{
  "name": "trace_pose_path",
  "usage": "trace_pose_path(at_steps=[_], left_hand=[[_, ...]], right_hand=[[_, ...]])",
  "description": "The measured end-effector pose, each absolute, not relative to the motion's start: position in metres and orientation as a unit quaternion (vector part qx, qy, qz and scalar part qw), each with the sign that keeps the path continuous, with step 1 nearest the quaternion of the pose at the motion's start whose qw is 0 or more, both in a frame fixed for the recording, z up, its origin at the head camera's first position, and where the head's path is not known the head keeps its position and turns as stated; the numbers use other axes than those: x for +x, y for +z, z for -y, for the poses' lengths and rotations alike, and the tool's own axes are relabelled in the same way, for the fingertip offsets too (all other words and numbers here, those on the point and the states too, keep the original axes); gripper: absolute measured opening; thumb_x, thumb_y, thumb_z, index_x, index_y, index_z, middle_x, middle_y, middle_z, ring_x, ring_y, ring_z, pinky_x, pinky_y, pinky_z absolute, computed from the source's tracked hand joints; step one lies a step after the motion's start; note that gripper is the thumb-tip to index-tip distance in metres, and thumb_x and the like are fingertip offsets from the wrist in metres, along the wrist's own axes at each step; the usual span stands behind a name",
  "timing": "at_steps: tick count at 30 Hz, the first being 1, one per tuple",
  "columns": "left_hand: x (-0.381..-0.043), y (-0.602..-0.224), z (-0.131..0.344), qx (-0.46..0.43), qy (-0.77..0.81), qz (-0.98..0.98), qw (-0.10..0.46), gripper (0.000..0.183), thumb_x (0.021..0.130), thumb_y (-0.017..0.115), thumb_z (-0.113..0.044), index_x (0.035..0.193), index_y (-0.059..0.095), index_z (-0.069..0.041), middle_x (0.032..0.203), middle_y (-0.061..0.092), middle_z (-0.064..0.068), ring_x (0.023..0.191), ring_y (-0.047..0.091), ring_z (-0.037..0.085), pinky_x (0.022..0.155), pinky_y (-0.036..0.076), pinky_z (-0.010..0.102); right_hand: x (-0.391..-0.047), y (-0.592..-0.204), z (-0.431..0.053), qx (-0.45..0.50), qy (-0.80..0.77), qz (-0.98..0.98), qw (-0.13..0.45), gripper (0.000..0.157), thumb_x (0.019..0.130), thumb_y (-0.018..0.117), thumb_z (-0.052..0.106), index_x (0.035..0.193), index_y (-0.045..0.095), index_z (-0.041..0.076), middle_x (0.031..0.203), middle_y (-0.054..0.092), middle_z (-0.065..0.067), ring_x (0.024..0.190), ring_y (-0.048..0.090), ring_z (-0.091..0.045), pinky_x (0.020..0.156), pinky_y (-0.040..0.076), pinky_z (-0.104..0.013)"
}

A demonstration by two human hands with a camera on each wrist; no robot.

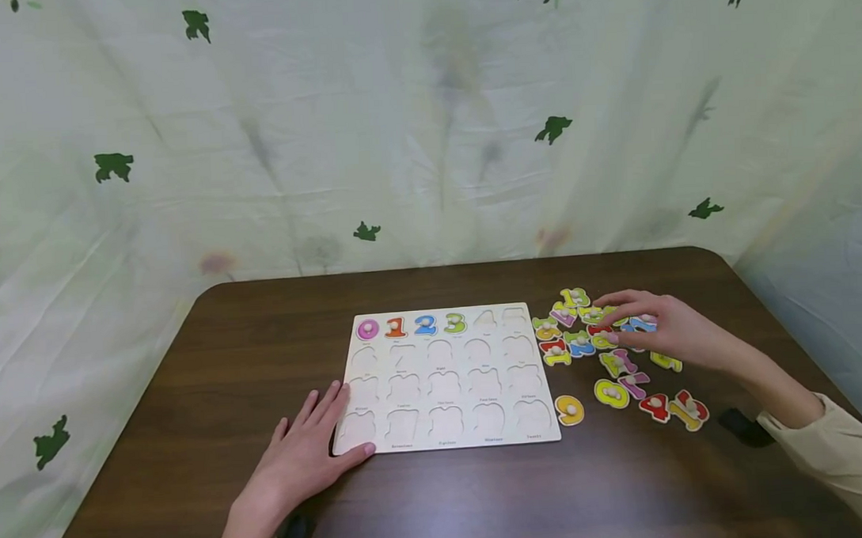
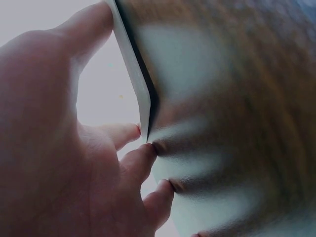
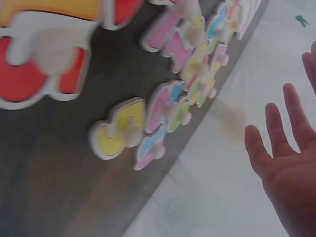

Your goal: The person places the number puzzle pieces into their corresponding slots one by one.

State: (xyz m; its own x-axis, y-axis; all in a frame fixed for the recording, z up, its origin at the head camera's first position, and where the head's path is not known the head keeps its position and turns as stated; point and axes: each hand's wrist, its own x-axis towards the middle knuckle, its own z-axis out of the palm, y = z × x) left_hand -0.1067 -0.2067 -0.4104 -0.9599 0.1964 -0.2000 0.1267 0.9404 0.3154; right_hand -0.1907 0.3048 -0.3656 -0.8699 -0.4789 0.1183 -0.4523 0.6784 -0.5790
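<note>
A white number puzzle board [image 1: 420,368] lies on the table with the pieces 0 [image 1: 367,329], 1 [image 1: 396,327], 2 [image 1: 425,325] and 3 [image 1: 455,323] in its top row. Its other recesses show bare outlines. My left hand [image 1: 302,452] rests at the board's left edge, thumb over the near corner and fingers spread along the side. In the left wrist view its fingertips touch the board's edge [image 2: 131,64]. My right hand [image 1: 661,328] is over the heap of loose number pieces [image 1: 579,344], partly hiding them. The right wrist view shows its fingers [image 3: 274,131] extended, holding nothing.
A yellow-orange 9-shaped piece [image 1: 569,411] lies beside the board's right edge. Nearer me on the right are a green-yellow 0-like piece [image 1: 611,394], a red 4 [image 1: 655,408] and a red-and-orange piece [image 1: 689,410]. A leaf-patterned curtain [image 1: 426,142] hangs behind the table [image 1: 262,330].
</note>
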Motion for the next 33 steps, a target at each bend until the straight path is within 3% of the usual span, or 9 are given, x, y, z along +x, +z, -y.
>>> trace_pose_path(at_steps=[5, 11, 18, 20, 26, 33], left_hand=[[-0.107, -0.410, 0.207, 0.087, 0.150, -0.979, 0.109, 0.100, 0.083, 0.057, -0.074, 0.157, 0.027, -0.014, 0.161, 0.023, 0.009, 0.146, 0.019, 0.040, 0.104, 0.016, 0.073], [-0.105, -0.408, 0.207, 0.087, 0.150, -0.978, 0.113, 0.101, 0.082, 0.056, -0.075, 0.157, 0.027, -0.014, 0.161, 0.023, 0.010, 0.146, 0.018, 0.040, 0.104, 0.016, 0.073], [-0.106, -0.410, 0.207, 0.088, 0.151, -0.978, 0.111, 0.101, 0.082, 0.055, -0.075, 0.157, 0.026, -0.014, 0.162, 0.022, 0.010, 0.146, 0.018, 0.040, 0.104, 0.016, 0.073], [-0.106, -0.411, 0.207, 0.089, 0.152, -0.978, 0.110, 0.101, 0.082, 0.055, -0.076, 0.157, 0.026, -0.014, 0.161, 0.023, 0.010, 0.146, 0.018, 0.041, 0.104, 0.016, 0.073], [-0.106, -0.411, 0.207, 0.090, 0.153, -0.978, 0.110, 0.101, 0.082, 0.055, -0.076, 0.157, 0.027, -0.014, 0.161, 0.023, 0.010, 0.146, 0.018, 0.041, 0.104, 0.016, 0.074], [-0.107, -0.411, 0.206, 0.093, 0.154, -0.978, 0.109, 0.101, 0.083, 0.056, -0.075, 0.157, 0.027, -0.013, 0.161, 0.023, 0.011, 0.145, 0.018, 0.041, 0.103, 0.016, 0.074]], right_hand=[[-0.181, -0.371, -0.315, -0.243, -0.297, -0.923, 0.007, 0.019, 0.089, 0.075, 0.021, 0.109, 0.075, 0.021, 0.134, 0.058, -0.005, 0.120, 0.051, -0.026, 0.077, 0.053, -0.041], [-0.171, -0.374, -0.324, -0.198, -0.307, -0.931, 0.006, 0.021, 0.090, 0.074, 0.024, 0.110, 0.075, 0.020, 0.133, 0.058, -0.004, 0.123, 0.050, -0.024, 0.083, 0.050, -0.045], [-0.159, -0.382, -0.336, -0.145, -0.319, -0.934, -0.068, 0.022, 0.089, 0.075, 0.017, 0.110, 0.075, 0.017, 0.130, 0.060, -0.001, 0.114, 0.048, 0.005, 0.080, 0.044, -0.021], [-0.156, -0.384, -0.339, -0.129, -0.321, -0.936, -0.073, 0.023, 0.089, 0.075, 0.019, 0.111, 0.075, 0.015, 0.130, 0.060, -0.001, 0.114, 0.049, 0.001, 0.080, 0.042, -0.019], [-0.150, -0.393, -0.345, -0.116, -0.308, -0.942, -0.060, 0.019, 0.091, 0.073, 0.020, 0.109, 0.074, 0.013, 0.133, 0.057, -0.009, 0.120, 0.050, -0.033, 0.080, 0.041, -0.017], [-0.143, -0.399, -0.350, -0.107, -0.305, -0.944, -0.072, 0.017, 0.093, 0.071, 0.020, 0.108, 0.074, 0.013, 0.131, 0.057, -0.011, 0.119, 0.050, -0.035, 0.081, 0.041, -0.021]])
